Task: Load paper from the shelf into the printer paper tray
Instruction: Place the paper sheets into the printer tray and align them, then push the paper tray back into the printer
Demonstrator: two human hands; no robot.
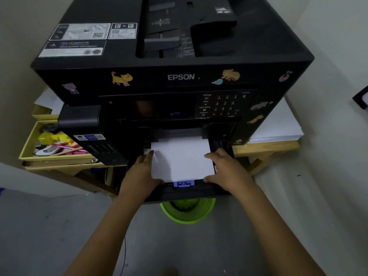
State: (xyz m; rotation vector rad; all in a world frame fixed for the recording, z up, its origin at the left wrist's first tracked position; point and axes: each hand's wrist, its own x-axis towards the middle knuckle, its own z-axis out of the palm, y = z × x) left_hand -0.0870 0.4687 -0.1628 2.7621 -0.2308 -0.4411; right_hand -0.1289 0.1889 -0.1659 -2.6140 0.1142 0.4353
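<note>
A large black Epson printer (pixel 179 76) stands on a low wooden table. Its paper tray (pixel 201 191) is pulled out at the front bottom. A white paper stack (pixel 182 158) lies in the tray, with a blue paper guide (pixel 183 183) at its near edge. My left hand (pixel 142 174) grips the stack's left edge and near left corner. My right hand (pixel 226 169) grips the right edge and near right corner. The far end of the stack reaches under the printer body.
A green mesh waste basket (pixel 188 211) sits on the floor under the tray. A yellow box (pixel 29 144) of pens and small items stands left of the printer. More white paper (pixel 278 126) lies stacked on the wooden table (pixel 266 147) to the right.
</note>
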